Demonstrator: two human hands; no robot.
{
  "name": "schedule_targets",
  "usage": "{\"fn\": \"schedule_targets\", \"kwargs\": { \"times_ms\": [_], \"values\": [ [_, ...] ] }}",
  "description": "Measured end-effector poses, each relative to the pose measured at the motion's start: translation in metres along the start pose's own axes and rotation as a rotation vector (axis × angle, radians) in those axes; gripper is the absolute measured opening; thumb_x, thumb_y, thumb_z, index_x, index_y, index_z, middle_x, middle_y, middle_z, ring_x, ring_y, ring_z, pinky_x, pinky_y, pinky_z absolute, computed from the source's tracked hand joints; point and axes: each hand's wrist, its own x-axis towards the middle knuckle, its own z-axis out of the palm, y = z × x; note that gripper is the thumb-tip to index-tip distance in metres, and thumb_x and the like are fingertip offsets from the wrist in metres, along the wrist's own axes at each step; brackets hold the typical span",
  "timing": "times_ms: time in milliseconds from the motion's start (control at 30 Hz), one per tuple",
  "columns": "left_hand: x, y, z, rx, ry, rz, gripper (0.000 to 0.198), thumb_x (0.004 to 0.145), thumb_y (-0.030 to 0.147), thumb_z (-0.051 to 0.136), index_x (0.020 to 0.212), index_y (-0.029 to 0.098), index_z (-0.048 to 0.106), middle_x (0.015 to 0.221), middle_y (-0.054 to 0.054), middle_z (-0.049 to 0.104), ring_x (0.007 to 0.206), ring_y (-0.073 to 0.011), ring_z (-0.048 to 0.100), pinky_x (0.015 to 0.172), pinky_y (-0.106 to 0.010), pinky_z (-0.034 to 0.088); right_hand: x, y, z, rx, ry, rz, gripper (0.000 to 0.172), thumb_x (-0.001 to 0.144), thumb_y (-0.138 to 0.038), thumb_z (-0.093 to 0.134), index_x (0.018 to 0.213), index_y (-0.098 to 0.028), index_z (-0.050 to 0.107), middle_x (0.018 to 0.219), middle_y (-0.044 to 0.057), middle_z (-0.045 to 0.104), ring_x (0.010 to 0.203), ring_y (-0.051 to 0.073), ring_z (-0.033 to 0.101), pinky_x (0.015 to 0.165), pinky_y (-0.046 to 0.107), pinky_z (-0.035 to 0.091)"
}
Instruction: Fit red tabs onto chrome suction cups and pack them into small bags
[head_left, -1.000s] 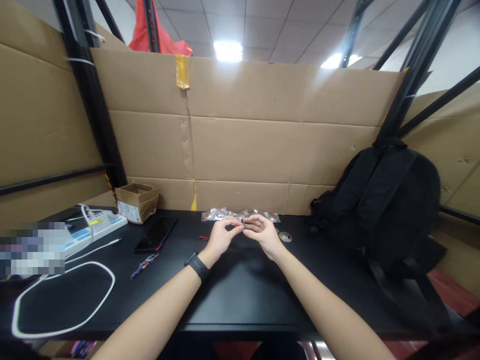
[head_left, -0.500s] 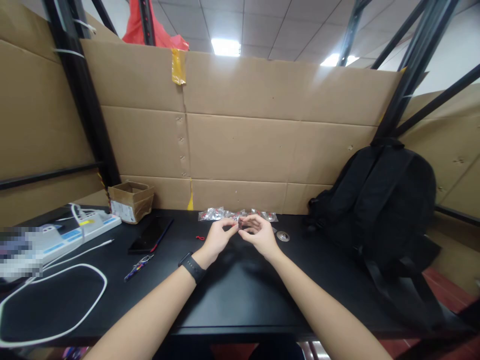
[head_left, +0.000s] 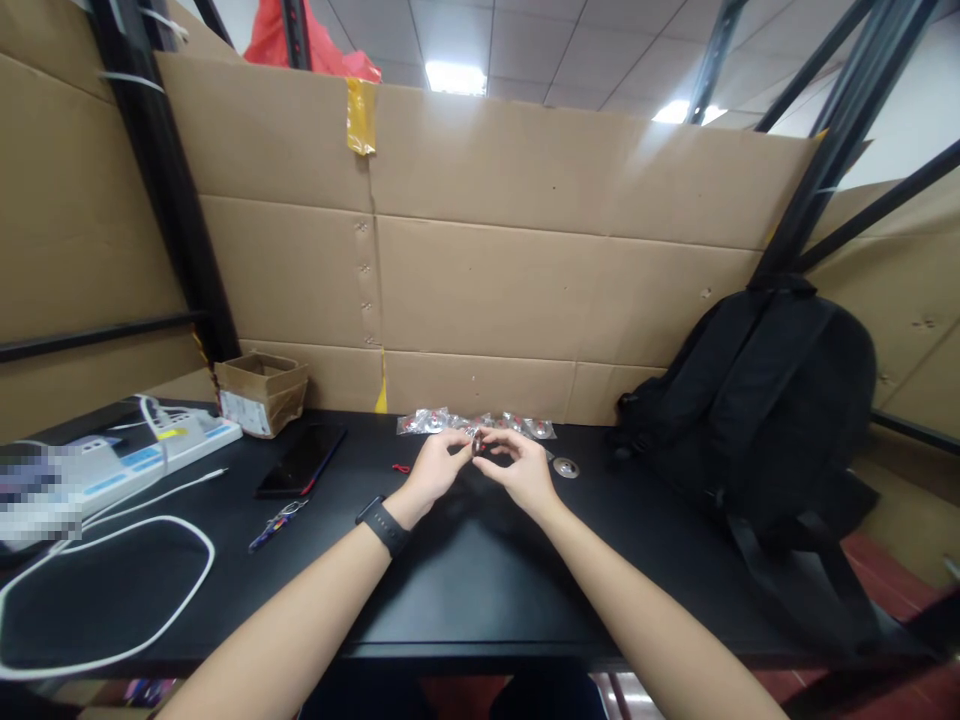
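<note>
My left hand [head_left: 436, 468] and my right hand [head_left: 521, 468] meet over the black table, fingertips pinched together. Between them is a small round metallic disc [head_left: 477, 443], held nearly edge-on; fingers cover part of it. Beside my right hand lies a flat silver disc [head_left: 566, 467] with a central hole or hub. A small red cord [head_left: 401, 468] rests to the left of my left hand. Just behind both hands sit several clear plastic packets [head_left: 529, 427] with red and silver bits inside, partly hidden by the fingers.
On the left are a white power strip [head_left: 142, 470], a white cable [head_left: 172, 620], a dark phone-like slab [head_left: 304, 460], a keychain [head_left: 277, 525] and an open cardboard box [head_left: 262, 395]. A black backpack [head_left: 757, 430] stands on the right. Cardboard panels [head_left: 480, 280] wall the back.
The disc between my fingers has turned, showing more of its round outline. Both hands stay in almost the same place, and the view has shifted slightly.
</note>
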Motion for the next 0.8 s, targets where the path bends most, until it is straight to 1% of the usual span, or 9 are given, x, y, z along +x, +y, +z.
{"fn": "schedule_targets", "kwargs": {
  "times_ms": [100,200,267,433,567,700,800],
  "values": [
    [0.0004,0.0006,0.0,-0.062,-0.025,-0.008,0.026,0.084,0.041,0.067,0.083,0.016,0.075,0.094,-0.008,0.074,0.095,-0.0241,0.064,0.092,-0.034,0.044,0.0025,0.0019,-0.0047,-0.006,-0.025,0.01,0.018,0.075,-0.032,0.08,0.089,-0.023,0.076,0.116,0.008,0.075,0.109,0.028,0.07,0.094,0.041,0.057],
    [-0.0004,0.0022,0.0013,-0.134,-0.049,-0.036,0.032,0.085,0.046,0.066,0.08,0.015,0.074,0.088,-0.006,0.074,0.091,-0.0226,0.063,0.09,-0.033,0.045,0.0052,0.0027,-0.0085,-0.012,-0.045,-0.008,0.012,0.082,-0.032,0.074,0.089,-0.023,0.077,0.115,0.008,0.075,0.11,0.027,0.07,0.095,0.041,0.057],
    [-0.0009,0.0029,0.0017,-0.158,-0.052,-0.052,0.034,0.084,0.047,0.067,0.076,0.015,0.072,0.084,-0.006,0.073,0.088,-0.0216,0.063,0.089,-0.033,0.045,0.0063,0.0033,-0.0096,-0.014,-0.046,-0.028,0.01,0.085,-0.03,0.071,0.091,-0.023,0.076,0.114,0.008,0.075,0.109,0.026,0.07,0.093,0.04,0.058],
    [-0.0004,0.0047,0.0001,-0.164,-0.056,-0.067,0.031,0.082,0.045,0.071,0.076,0.014,0.073,0.083,-0.006,0.073,0.086,-0.0212,0.063,0.088,-0.032,0.045,0.0057,0.0013,-0.0085,-0.074,-0.05,-0.08,0.008,0.088,-0.026,0.065,0.088,-0.022,0.072,0.11,0.008,0.073,0.104,0.023,0.069,0.084,0.035,0.059],
    [0.0,0.0043,-0.0004,-0.145,-0.041,-0.07,0.026,0.08,0.04,0.072,0.081,0.015,0.075,0.089,-0.007,0.075,0.09,-0.0229,0.065,0.089,-0.034,0.046,0.0043,-0.003,-0.0074,-0.157,-0.061,-0.121,0.007,0.088,-0.024,0.063,0.088,-0.022,0.069,0.111,0.009,0.069,0.102,0.021,0.068,0.076,0.031,0.058],
    [-0.0005,-0.0003,0.001,-0.104,-0.004,-0.068,0.018,0.079,0.032,0.069,0.083,0.015,0.076,0.091,-0.008,0.075,0.092,-0.0238,0.066,0.091,-0.036,0.047,0.0041,-0.0049,-0.0074,-0.272,-0.04,-0.16,0.006,0.085,-0.022,0.065,0.084,-0.022,0.071,0.109,0.008,0.068,0.095,0.021,0.067,0.072,0.03,0.056],
    [-0.0004,-0.0039,0.0017,-0.08,-0.032,-0.061,0.017,0.079,0.03,0.068,0.082,0.016,0.075,0.092,-0.008,0.076,0.092,-0.0243,0.067,0.092,-0.036,0.047,0.0041,-0.0045,-0.0072,-0.343,-0.028,-0.186,0.007,0.082,-0.019,0.065,0.08,-0.022,0.071,0.106,0.007,0.069,0.093,0.021,0.067,0.072,0.031,0.054]
  ]
}}
